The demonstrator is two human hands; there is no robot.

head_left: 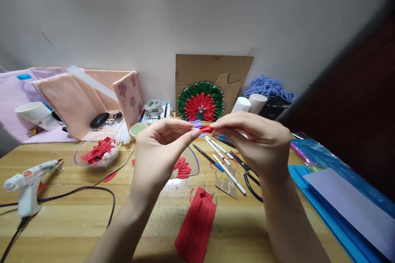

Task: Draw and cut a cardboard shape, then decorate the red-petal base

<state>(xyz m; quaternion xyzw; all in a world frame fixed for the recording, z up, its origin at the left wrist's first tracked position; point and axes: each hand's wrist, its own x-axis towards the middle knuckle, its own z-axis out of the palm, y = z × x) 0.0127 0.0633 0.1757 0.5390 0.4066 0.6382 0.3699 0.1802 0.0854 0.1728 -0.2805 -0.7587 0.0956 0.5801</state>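
Observation:
Between my two hands, above the middle of the table, a small piece of red crepe paper (206,129) is pinched at both ends. My left hand (163,148) closes thumb and finger on its left end, and my right hand (254,141) grips the right end. Below them lies a folded strip of red crepe paper (197,226). Partly hidden behind my left hand is a cardboard piece (193,160) with red petals (182,167) on it. Black-handled scissors (247,168) rest beside my right wrist.
White sticks (228,172), a pen (206,156) and a cardboard scrap (226,185) lie mid-table. A glue gun (29,185) with its cord and a bowl (78,158) of red pieces stand left. Behind leans cardboard (212,65) bearing a green-and-red peacock (200,104). Blue sheets (311,193) lie right.

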